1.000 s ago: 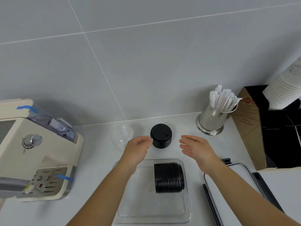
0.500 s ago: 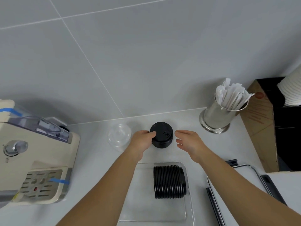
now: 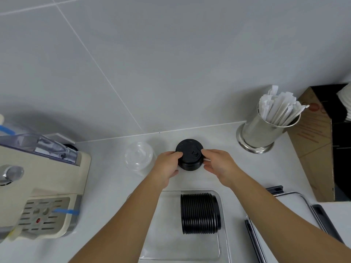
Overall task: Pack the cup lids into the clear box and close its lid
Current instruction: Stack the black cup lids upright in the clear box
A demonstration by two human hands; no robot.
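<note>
A short upright stack of black cup lids (image 3: 189,154) stands on the white counter near the wall. My left hand (image 3: 167,166) grips its left side and my right hand (image 3: 218,164) grips its right side. Closer to me lies the clear box (image 3: 169,224), open, with a row of black lids (image 3: 200,213) lying on its side in the right half. A stack of clear dome lids (image 3: 138,155) stands just left of my left hand.
A beige coffee machine (image 3: 38,186) fills the left side. A steel cup of wrapped straws (image 3: 266,128) stands at the back right, beside a brown and black carton (image 3: 321,147). The clear box's lid with black clips (image 3: 296,221) lies to the box's right.
Both hands moved forward and closed in on the upright black lid stack; they now grip it from both sides. The camera view shifted slightly.
</note>
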